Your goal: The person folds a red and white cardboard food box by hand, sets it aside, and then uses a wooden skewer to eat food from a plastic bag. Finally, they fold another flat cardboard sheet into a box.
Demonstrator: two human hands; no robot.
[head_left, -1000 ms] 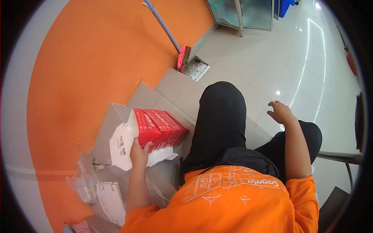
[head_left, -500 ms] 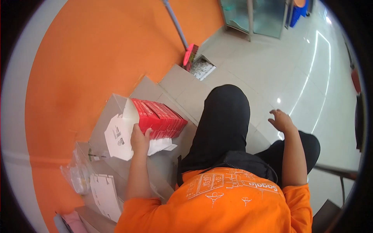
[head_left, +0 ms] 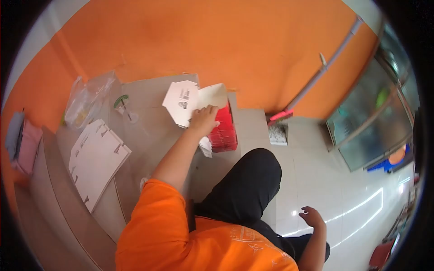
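Observation:
My left hand (head_left: pixel 205 121) is on a cardboard box (head_left: pixel 212 95) with a pale inside, its fingers bent over the edge. The box's white printed flap (head_left: pixel 181 101) spreads out to the left. Pressed against the box on the right is a row of red folded cartons (head_left: pixel 229 131), partly hidden by the hand. White paper pieces (head_left: pixel 205 147) stick out below them. My right hand (head_left: pixel 312 217) hangs in the air over the floor beside my knee, fingers apart and holding nothing.
Flat white cardboard sheets (head_left: pixel 97 162) lie on the grey ledge (head_left: pixel 149 119), near a clear plastic bag (head_left: pixel 92 99) and a cup with a green mark (head_left: pixel 122 101). A broom (head_left: pixel 309 83) leans on the orange wall above a dustpan (head_left: pixel 278 134). A glass cabinet (head_left: pixel 370 131) stands right.
The view has swung left, so the ledge and cardboard sheets show more fully. My left hand has shifted up onto the box's edge. My right hand stays raised.

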